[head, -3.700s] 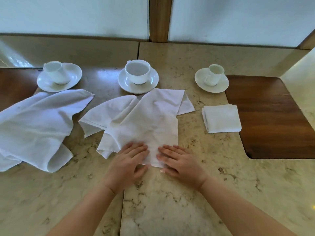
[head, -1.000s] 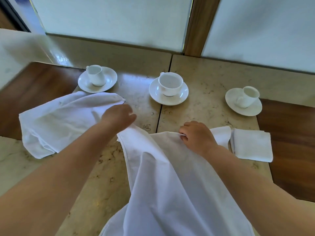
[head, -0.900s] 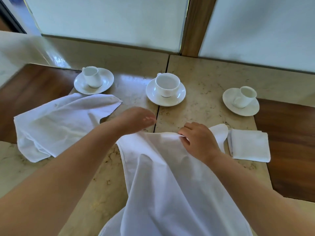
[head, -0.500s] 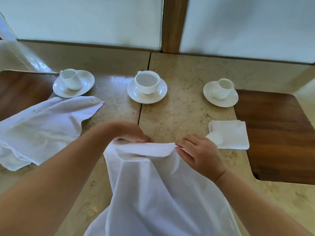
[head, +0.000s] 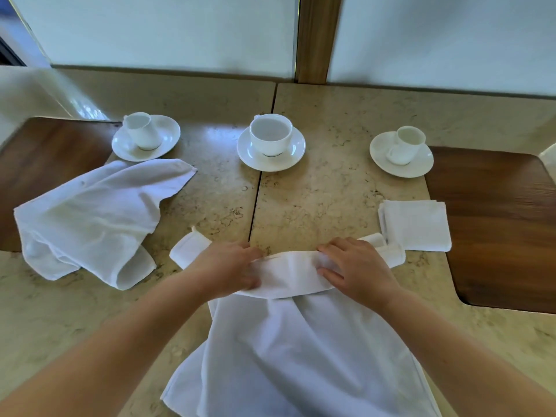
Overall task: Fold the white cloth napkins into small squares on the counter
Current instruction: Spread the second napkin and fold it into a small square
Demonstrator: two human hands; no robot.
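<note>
A large white napkin (head: 288,356) lies across the near middle of the marble counter (head: 316,200) and runs toward me past the bottom of the view. Its far edge is doubled over into a band. My left hand (head: 228,269) grips the left part of that band and my right hand (head: 355,266) grips the right part. A folded square napkin (head: 416,225) lies to the right, just beyond my right hand. A crumpled white napkin (head: 90,218) lies at the left.
Three white cups on saucers stand in a row at the back: left cup (head: 141,135), middle cup (head: 270,139), right cup (head: 404,145). Dark wooden inlays flank the marble at the left (head: 45,164) and right (head: 496,224). A wall closes the back.
Both hands drew the napkin's far edge toward me and apart, turning it over into a folded band. The napkin corner that overlapped the folded square now lies beside it.
</note>
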